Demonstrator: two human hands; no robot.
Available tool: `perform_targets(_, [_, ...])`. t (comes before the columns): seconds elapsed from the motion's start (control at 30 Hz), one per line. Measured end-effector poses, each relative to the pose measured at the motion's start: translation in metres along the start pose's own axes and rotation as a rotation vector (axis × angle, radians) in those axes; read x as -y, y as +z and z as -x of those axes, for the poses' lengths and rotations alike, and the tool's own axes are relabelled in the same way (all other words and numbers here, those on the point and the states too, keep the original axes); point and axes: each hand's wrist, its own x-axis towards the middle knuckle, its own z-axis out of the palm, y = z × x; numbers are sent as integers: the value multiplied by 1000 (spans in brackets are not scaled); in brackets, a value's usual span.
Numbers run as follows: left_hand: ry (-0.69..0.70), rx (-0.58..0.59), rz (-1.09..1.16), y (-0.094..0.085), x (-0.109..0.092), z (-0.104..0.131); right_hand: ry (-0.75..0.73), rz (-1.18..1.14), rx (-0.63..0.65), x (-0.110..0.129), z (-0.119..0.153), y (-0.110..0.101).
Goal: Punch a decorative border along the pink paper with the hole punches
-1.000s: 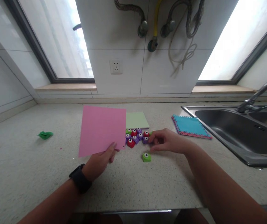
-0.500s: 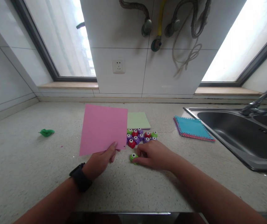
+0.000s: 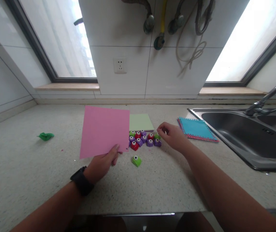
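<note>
My left hand (image 3: 105, 164) pinches the lower right corner of a square pink sheet of paper (image 3: 105, 132), thumb on top. A small punched mark shows near that corner. On the counter to its right lies a lime green craft punch (image 3: 136, 160), by itself and touched by neither hand. My right hand (image 3: 171, 135) is at the right end of a cluster of craft punches in purple, red (image 3: 134, 146) and green. Its fingers are curled with the tips together, just above a green punch (image 3: 157, 137); whether they hold anything is hidden.
Behind the punches lies a pale green paper stack (image 3: 141, 121). Blue and red scalloped sheets (image 3: 197, 129) lie beside the steel sink (image 3: 234, 154) on the right. A crumpled green piece (image 3: 46, 136) is at the left. The counter's front edge (image 3: 128, 213) is close to me.
My right hand has left the lime green punch and moved up and right to the end of the cluster. The left hand still holds the pink sheet. The view has shifted slightly.
</note>
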Motion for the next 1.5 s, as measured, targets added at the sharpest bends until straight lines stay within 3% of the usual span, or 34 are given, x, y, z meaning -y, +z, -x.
perform_targets(0.13, [32,24,-13,0,-1,0,-213,53,109,11,1,6])
perform_targets(0.23, [56,60,-29,-1,1,0,-301,131,114,22,3,12])
perform_targets(0.53, [28,66,-85,-1,-2,0,-271,303,90,31,-1,33])
perform_targets(0.87, [33,82,-107,-2,-4,2,-219,215,65,29,-2,35])
perform_targets(0.97, [16,74,-115,-2,-5,3,-129,22,43,31,-3,31])
perform_targets(1.1, [-12,55,-137,0,-9,5,34,-569,35,38,-2,27])
perform_targets(1.2, [-43,38,-166,5,-14,7,45,-947,37,46,0,27])
perform_targets(1.5, [-78,48,-140,25,-27,6,86,-1325,40,50,6,28])
